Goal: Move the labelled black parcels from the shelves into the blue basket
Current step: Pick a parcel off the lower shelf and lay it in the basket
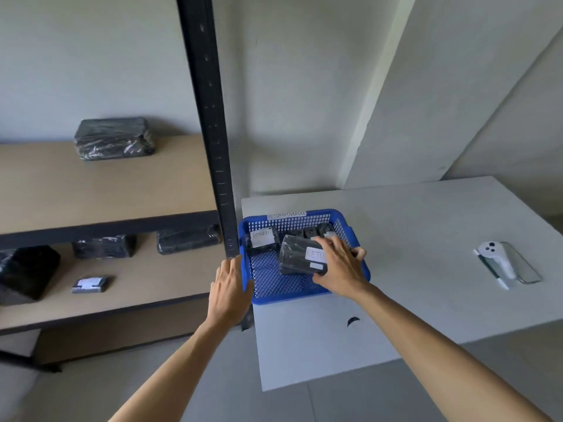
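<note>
1. Our right hand (341, 269) is curled around a black parcel (300, 258) with a white "RETURN" label, inside the blue basket (304, 289) on the white table (426, 239).
2. Our left hand (230, 287) rests with fingers nearly straight on the basket's near-left rim, beside the shelf post (210, 117); it grips nothing.
3. More labelled parcels (262, 239) sit at the basket's far side.
4. Wrapped parcels remain on the shelves (106, 187), left.

Your right hand (338, 266) covers the end of the label (316, 254) on the parcel (297, 257) you hold, so its word reads only partly. At nine o'clock, the big black parcel (26, 272) is cut by the frame's edge. Rear basket parcels (316, 230) are mostly hidden.
</note>
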Available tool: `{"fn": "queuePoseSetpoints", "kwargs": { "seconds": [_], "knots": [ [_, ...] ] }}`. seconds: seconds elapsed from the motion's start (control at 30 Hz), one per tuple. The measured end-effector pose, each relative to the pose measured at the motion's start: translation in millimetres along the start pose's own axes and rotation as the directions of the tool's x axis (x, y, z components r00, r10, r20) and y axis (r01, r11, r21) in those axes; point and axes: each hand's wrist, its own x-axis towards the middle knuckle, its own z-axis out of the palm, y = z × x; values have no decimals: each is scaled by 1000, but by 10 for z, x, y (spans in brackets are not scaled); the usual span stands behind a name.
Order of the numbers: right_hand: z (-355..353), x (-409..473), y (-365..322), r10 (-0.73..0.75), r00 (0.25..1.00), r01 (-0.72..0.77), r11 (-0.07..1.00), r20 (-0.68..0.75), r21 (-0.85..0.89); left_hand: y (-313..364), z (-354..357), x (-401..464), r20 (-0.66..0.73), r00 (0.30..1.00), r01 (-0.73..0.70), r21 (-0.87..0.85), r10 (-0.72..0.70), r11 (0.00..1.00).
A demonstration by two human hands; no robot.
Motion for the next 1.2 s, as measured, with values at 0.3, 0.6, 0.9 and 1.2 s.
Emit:
{"fn": "queuePoseSetpoints", "kwargs": {
  "seconds": [0.3, 0.6, 0.9, 1.2],
  "knots": [
    [188, 550, 468, -192, 913, 212, 977, 361, -15, 97, 563, 188, -101, 990, 100, 7, -98, 995],
    [229, 682, 544, -233, 831, 215, 972, 506, 95, 80, 786, 336, -132, 980, 153, 44, -146, 987],
    [368, 721, 736, -231, 865, 104, 951, 444, 293, 57, 932, 296, -108, 987, 123, -1, -122, 992],
    [395, 743, 788, -212, 885, 23, 909, 414, 417, -6, 993, 315, -112, 990, 83, -7, -84, 996]
  ]
}}
